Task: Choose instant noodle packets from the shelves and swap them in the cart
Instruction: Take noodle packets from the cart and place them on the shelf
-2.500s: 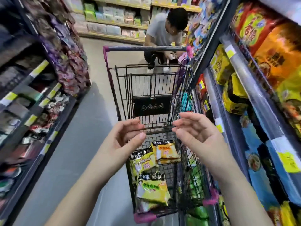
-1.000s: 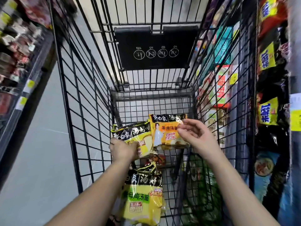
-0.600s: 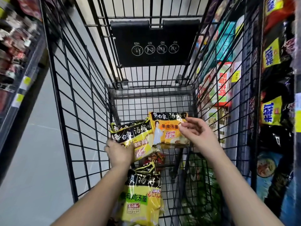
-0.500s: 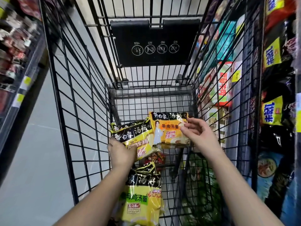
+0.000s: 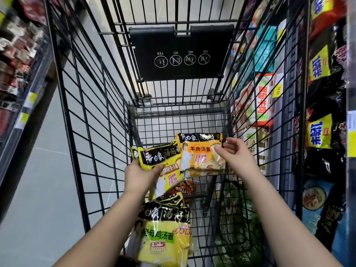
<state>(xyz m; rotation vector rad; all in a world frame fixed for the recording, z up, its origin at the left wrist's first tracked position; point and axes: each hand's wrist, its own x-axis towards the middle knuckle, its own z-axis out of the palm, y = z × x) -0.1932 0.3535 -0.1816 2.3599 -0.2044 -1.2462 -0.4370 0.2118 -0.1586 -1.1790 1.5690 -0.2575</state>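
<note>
Grey tiled floor [image 5: 38,189] fills the aisle, glossy, with pale reflections; left shelves [image 5: 11,143] line its left edge, their red and dark goods blurred above yellow price tags [image 5: 31,98]; right shelves [image 5: 349,74] carry black, yellow and blue packs [image 5: 318,132].

Wire walls of the cart [image 5: 179,112] close off left, right and far; its top is open. The yellow packet [image 5: 163,164], orange packet [image 5: 200,157] and green-labelled packet [image 5: 161,237] fill its middle and near part; the far strip is bare. Shelves [image 5: 351,89] crowd its right; aisle floor [image 5: 38,189] lies open left.
</note>
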